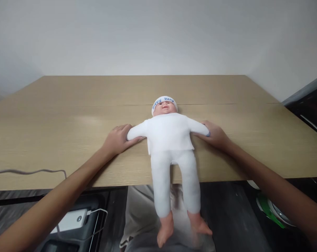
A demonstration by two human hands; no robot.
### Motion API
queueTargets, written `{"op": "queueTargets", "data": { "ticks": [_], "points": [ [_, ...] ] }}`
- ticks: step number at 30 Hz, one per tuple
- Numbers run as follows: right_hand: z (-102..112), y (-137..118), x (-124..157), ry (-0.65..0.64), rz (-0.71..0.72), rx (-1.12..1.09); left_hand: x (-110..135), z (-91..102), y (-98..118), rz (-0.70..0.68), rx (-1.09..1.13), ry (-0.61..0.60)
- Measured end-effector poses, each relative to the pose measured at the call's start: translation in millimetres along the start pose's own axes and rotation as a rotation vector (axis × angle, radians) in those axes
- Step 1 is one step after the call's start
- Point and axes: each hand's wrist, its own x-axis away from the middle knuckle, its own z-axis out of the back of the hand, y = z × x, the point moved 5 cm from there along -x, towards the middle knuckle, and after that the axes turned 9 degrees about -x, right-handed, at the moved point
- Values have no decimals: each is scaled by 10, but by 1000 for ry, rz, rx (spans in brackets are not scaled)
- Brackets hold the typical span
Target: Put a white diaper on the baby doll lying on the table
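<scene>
A baby doll (170, 140) in white clothes and a white cap lies on its back on the wooden table (69, 115). Its head points away from me and its legs hang over the near edge, bare feet dangling. My left hand (119, 139) is closed round the end of the doll's arm on the left side. My right hand (213, 134) grips the end of the doll's other arm. Both of the doll's arms are stretched out sideways.
A grey cable (29, 172) runs along the table's near left edge. Below the table on the left lies a white power bank (69, 219) with a cable plugged in. A green and white object (271, 210) sits low on the right. A dark surface (310, 105) stands at the right.
</scene>
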Motion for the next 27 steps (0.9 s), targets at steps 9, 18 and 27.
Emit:
{"op": "queueTargets", "data": {
  "ticks": [9, 18, 27],
  "points": [
    [-102, 349, -823, 73, 54, -39, -795, -155, -476, 72, 88, 163],
    [-118, 607, -1506, 214, 125, 77, -1405, -333, -855, 115, 102, 314],
    [-216, 1021, -1842, 191, 49, 163, -1641, -468, -1063, 132, 43, 305]
  ]
}}
